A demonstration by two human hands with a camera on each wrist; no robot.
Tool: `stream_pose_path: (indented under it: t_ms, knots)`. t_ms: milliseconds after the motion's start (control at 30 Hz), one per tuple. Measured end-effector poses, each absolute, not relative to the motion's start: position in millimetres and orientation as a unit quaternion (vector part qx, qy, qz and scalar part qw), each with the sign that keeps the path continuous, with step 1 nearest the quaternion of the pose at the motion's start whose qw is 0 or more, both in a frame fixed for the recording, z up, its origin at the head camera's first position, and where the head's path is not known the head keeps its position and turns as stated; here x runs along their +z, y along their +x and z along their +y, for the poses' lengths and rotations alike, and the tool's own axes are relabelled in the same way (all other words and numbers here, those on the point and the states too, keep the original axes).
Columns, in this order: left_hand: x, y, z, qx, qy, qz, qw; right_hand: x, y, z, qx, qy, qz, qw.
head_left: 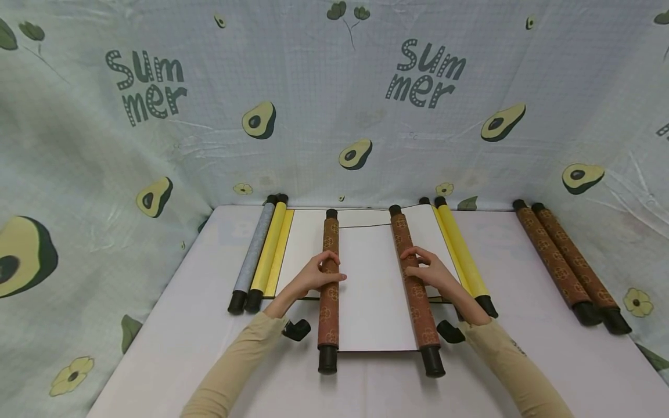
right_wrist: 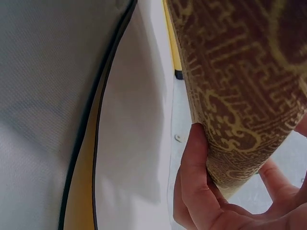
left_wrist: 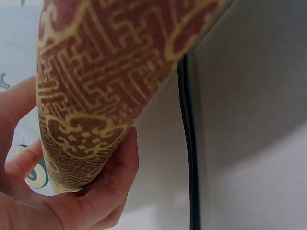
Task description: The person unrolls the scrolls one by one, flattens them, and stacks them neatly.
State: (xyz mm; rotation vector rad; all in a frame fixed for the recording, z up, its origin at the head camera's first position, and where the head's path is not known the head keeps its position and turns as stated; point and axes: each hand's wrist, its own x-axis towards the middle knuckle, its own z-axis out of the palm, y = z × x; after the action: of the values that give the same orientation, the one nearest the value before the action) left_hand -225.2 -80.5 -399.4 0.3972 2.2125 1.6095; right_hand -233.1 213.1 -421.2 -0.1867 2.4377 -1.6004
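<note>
A brown patterned scroll is partly unrolled at the middle of the table, its white sheet (head_left: pixel 372 290) stretched between a left roll (head_left: pixel 329 313) and a right roll (head_left: pixel 420 310), both with black end caps. My left hand (head_left: pixel 316 274) grips the left roll, thumb on one side and fingers curled around the other; the left wrist view shows the gold-on-brown pattern (left_wrist: pixel 91 86) in the grasp. My right hand (head_left: pixel 432 271) holds the right roll likewise, its fingers (right_wrist: pixel 194 167) wrapped under the brown cloth. Beneath lies an opened yellow scroll, its white sheet (head_left: pixel 308 241) partly covered by the brown one.
Yellow rolls (head_left: pixel 268 255) (head_left: pixel 462 252) flank the opened sheets. A grey roll (head_left: pixel 255 249) lies against the left yellow one. Two more brown rolls (head_left: pixel 554 261) (head_left: pixel 580 264) lie side by side at the far right. An avocado-print cloth (head_left: pixel 313 69) hangs behind the white table (head_left: pixel 167 342).
</note>
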Motion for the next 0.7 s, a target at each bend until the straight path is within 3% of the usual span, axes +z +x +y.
stream_pose_path:
  t_ms: [300, 700]
  knots:
    - [-418.9, -241.1, -82.1, 0.567, 0.123, 0.794, 0.180, -418.7, -234.2, 209.3, -0.511, -0.064, 0.853, 0.089]
    - [-421.1, -246.1, -84.4, 0.585, 0.116, 0.776, 0.204, -412.4, -235.2, 218.2, -0.502, -0.051, 0.853, 0.134]
